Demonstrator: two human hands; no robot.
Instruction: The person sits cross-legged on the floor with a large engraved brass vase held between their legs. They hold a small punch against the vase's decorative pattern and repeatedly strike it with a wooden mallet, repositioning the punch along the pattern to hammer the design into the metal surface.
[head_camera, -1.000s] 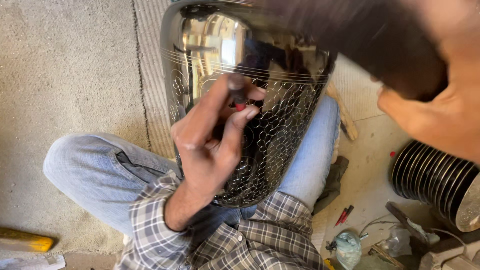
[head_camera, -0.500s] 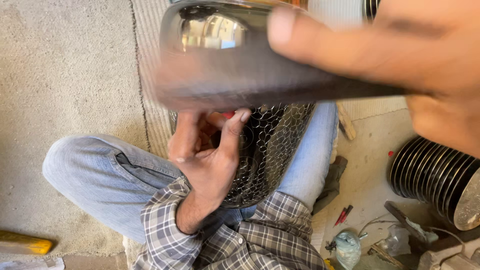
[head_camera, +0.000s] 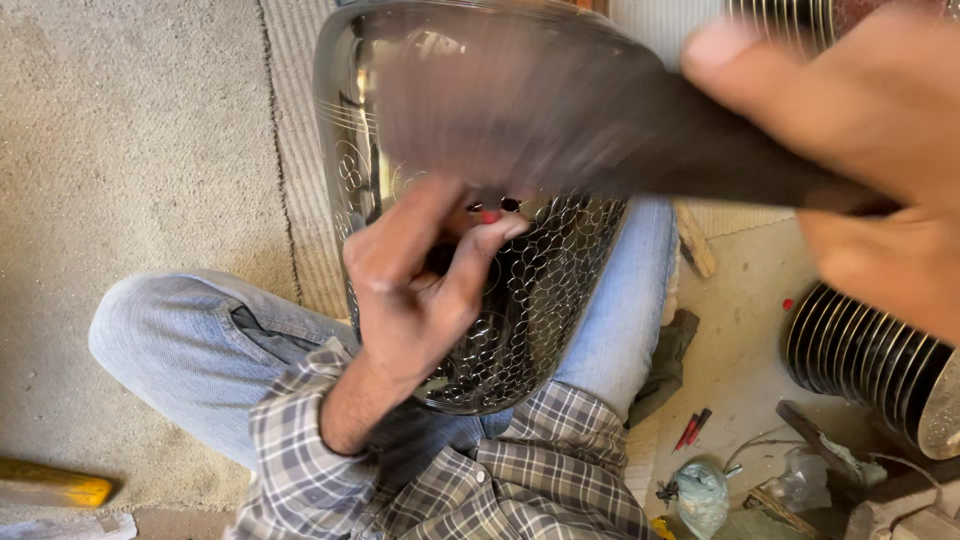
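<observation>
Left hand (head_camera: 415, 300) grip pinched on small red-tipped punch (head_camera: 490, 215) against hammered metal vessel (head_camera: 480, 200); right hand (head_camera: 860, 170) clenched on blurred dark hammer (head_camera: 640, 140).

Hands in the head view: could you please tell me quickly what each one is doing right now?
Left hand: pinching a small red-tipped tool against the shiny hammered metal vessel.
Right hand: gripping a blurred dark handle.

Left hand (head_camera: 420, 290) raised, fingers curled in a pinch, plaid-sleeved forearm bent upward; right hand (head_camera: 880, 160) clenched, blurred, close to camera.
</observation>
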